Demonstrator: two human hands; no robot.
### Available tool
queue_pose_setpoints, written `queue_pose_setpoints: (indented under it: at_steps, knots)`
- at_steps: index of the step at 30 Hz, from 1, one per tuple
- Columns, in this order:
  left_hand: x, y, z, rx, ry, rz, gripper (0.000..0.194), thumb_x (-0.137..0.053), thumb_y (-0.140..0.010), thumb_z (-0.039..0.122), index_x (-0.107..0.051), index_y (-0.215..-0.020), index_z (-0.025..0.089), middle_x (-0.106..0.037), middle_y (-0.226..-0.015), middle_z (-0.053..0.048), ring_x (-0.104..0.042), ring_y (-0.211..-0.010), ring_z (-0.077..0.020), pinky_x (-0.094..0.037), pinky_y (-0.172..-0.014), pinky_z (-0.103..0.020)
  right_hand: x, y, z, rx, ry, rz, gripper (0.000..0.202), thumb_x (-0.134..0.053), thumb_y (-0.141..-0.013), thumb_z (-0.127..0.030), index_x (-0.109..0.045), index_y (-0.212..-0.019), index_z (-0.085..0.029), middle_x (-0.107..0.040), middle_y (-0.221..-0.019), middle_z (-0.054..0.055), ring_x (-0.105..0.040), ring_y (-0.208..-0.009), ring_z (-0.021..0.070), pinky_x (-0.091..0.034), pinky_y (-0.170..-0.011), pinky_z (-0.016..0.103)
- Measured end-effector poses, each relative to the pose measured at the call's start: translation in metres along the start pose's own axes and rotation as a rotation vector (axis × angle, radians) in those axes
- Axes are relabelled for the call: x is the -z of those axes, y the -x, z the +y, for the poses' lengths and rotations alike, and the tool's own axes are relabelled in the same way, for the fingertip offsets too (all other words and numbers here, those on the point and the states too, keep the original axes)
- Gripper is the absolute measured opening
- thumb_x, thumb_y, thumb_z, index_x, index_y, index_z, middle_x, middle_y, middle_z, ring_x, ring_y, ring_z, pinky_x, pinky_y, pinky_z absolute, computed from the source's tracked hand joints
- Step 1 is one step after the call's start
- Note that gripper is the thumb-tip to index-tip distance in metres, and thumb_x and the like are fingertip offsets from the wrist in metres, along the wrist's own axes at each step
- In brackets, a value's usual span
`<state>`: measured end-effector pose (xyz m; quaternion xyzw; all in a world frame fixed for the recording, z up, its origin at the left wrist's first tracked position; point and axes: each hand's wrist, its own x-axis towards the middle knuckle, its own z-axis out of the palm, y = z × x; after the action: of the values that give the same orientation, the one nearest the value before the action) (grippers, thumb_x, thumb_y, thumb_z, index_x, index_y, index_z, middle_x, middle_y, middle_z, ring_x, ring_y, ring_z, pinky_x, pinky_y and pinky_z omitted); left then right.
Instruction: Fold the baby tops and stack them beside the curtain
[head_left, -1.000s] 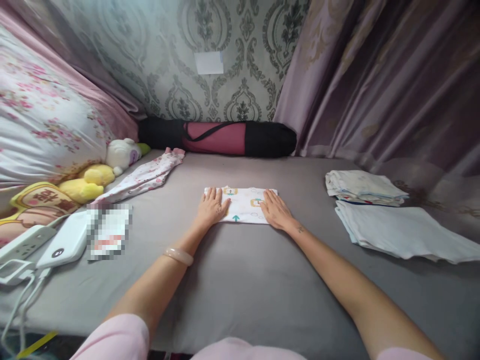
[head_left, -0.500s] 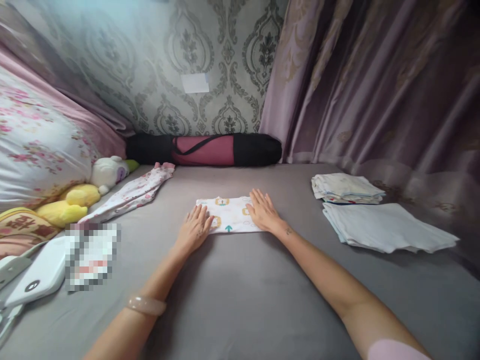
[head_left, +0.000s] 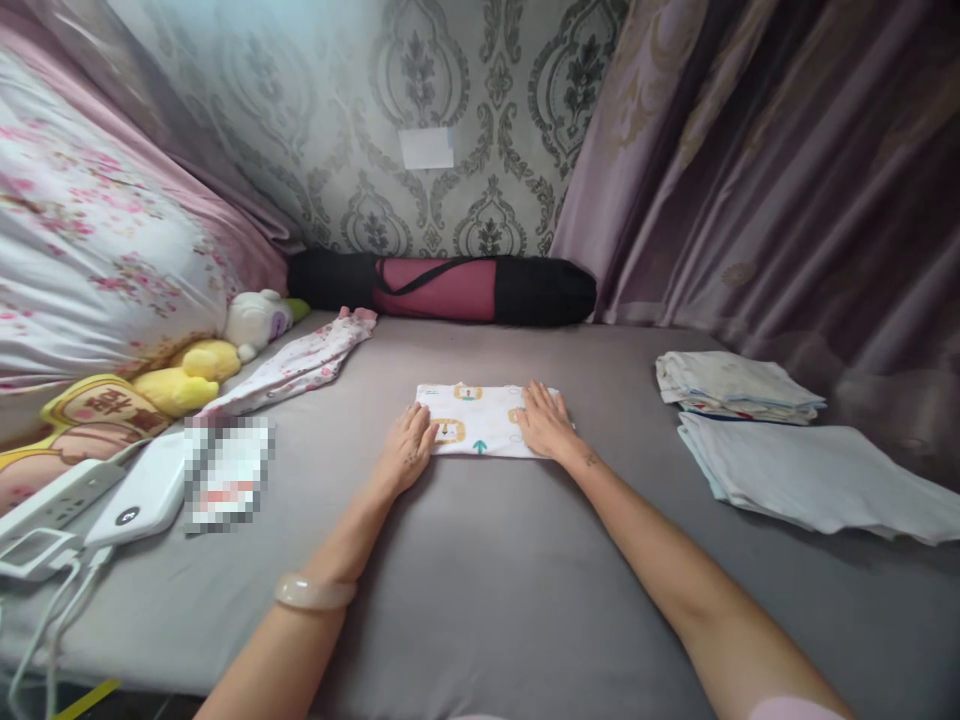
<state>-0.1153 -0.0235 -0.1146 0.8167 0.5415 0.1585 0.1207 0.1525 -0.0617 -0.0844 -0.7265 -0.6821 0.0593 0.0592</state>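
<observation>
A folded white cloth (head_left: 491, 425) with yellow lion prints and a green arrow lies flat on the grey sheet (head_left: 480, 570). My left hand (head_left: 409, 450) rests at the cloth's left edge, fingers extended and holding nothing. On the right part of the cloth lies my right hand (head_left: 550, 422), palm down with its fingers spread. Both hands press lightly on the fabric without gripping it.
Folded cloths (head_left: 735, 385) and a pale blue-white stack (head_left: 817, 475) lie at the right. Patterned trousers (head_left: 300, 368), plush toys (head_left: 259, 320), a white power bank (head_left: 142, 500) and a power strip (head_left: 64, 500) are at the left. Against the wall lies a long bag (head_left: 442, 290).
The camera view has turned left and slightly down, so most things appear farther right. My left hand has slid a little outward to the cloth's left edge, showing more of the lion print.
</observation>
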Motion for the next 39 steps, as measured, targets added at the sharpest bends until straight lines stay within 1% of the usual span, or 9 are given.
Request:
queue_pose_setpoints:
  at_steps: [6,9,13,18,23,26,32,35,39]
  knots:
    - [0.001,0.002,0.002,-0.005,0.014,0.014,0.053,-0.028,-0.100,0.040,-0.044,-0.143,0.014,-0.037,-0.155,-0.012,-0.028,-0.146,-0.0236,-0.024,-0.119,-0.039,0.004,-0.001,-0.041,0.189,-0.045,-0.006,0.059,-0.022,-0.100,-0.037,-0.029,-0.153,-0.010,-0.022,-0.161,0.013,-0.012,-0.149,0.0270,-0.006,-0.120,0.049]
    - [0.002,0.003,0.003,0.004,0.019,0.021,0.052,-0.029,-0.100,0.038,-0.044,-0.143,0.012,-0.038,-0.154,-0.013,-0.028,-0.146,-0.0254,-0.025,-0.119,-0.042,-0.001,-0.008,-0.048,0.167,-0.045,0.000,0.058,-0.021,-0.101,-0.039,-0.030,-0.153,-0.015,-0.023,-0.161,0.010,-0.013,-0.149,0.0267,-0.006,-0.119,0.049]
    - [0.002,0.003,0.002,0.002,0.051,0.038,0.051,-0.028,-0.101,0.039,-0.044,-0.142,0.013,-0.039,-0.154,-0.013,-0.028,-0.146,-0.0255,-0.025,-0.119,-0.044,-0.012,-0.015,-0.045,0.123,-0.023,-0.012,0.057,-0.021,-0.101,-0.039,-0.029,-0.154,-0.018,-0.026,-0.160,0.009,-0.015,-0.148,0.0253,-0.006,-0.119,0.047]
    - [0.002,0.003,0.000,0.018,0.102,0.061,0.051,-0.030,-0.100,0.037,-0.044,-0.142,0.012,-0.041,-0.152,-0.014,-0.030,-0.145,-0.0249,-0.025,-0.119,-0.041,-0.009,-0.014,-0.047,0.117,-0.042,-0.060,0.058,-0.021,-0.101,-0.038,-0.027,-0.154,-0.015,-0.021,-0.161,0.012,-0.013,-0.149,0.0274,-0.006,-0.119,0.049]
    - [-0.001,0.001,-0.001,0.002,0.125,0.094,0.048,-0.029,-0.101,0.036,-0.048,-0.139,0.012,-0.046,-0.148,-0.014,-0.036,-0.142,-0.0258,-0.028,-0.118,-0.046,0.000,-0.007,-0.075,0.220,-0.088,-0.074,0.056,-0.024,-0.101,-0.035,-0.032,-0.152,-0.014,-0.017,-0.162,0.011,-0.011,-0.149,0.0268,-0.005,-0.119,0.051]
    - [-0.003,0.001,-0.002,-0.002,0.121,0.109,0.047,-0.030,-0.101,0.036,-0.049,-0.137,0.012,-0.047,-0.147,-0.015,-0.037,-0.141,-0.0254,-0.029,-0.117,-0.046,-0.003,-0.011,-0.092,0.292,-0.105,-0.056,0.056,-0.023,-0.101,-0.036,-0.033,-0.151,-0.013,-0.018,-0.162,0.010,-0.010,-0.149,0.0247,-0.005,-0.119,0.049]
    - [-0.004,0.001,-0.005,0.041,0.157,0.130,0.045,-0.032,-0.100,0.035,-0.050,-0.136,0.014,-0.049,-0.146,-0.014,-0.037,-0.141,-0.0250,-0.028,-0.118,-0.043,-0.022,-0.027,-0.098,0.204,-0.108,-0.012,0.058,-0.020,-0.101,-0.036,-0.029,-0.153,-0.011,-0.021,-0.161,0.008,-0.012,-0.149,0.0230,-0.003,-0.120,0.046]
    - [-0.001,0.000,-0.007,0.048,0.234,0.146,0.045,-0.030,-0.100,0.036,-0.051,-0.134,0.014,-0.052,-0.143,-0.014,-0.040,-0.139,-0.0244,-0.030,-0.116,-0.042,-0.020,-0.028,-0.097,0.213,-0.120,-0.043,0.058,-0.021,-0.101,-0.036,-0.030,-0.152,-0.011,-0.020,-0.162,0.008,-0.012,-0.149,0.0236,-0.005,-0.119,0.047]
    - [0.004,-0.001,-0.006,0.024,0.364,0.190,0.043,-0.029,-0.100,0.037,-0.054,-0.128,0.016,-0.060,-0.132,-0.013,-0.053,-0.126,-0.0214,-0.038,-0.110,-0.038,-0.014,-0.027,-0.109,0.228,-0.127,-0.044,0.058,-0.022,-0.101,-0.036,-0.031,-0.152,-0.009,-0.021,-0.161,0.013,-0.013,-0.149,0.0252,-0.006,-0.119,0.048]
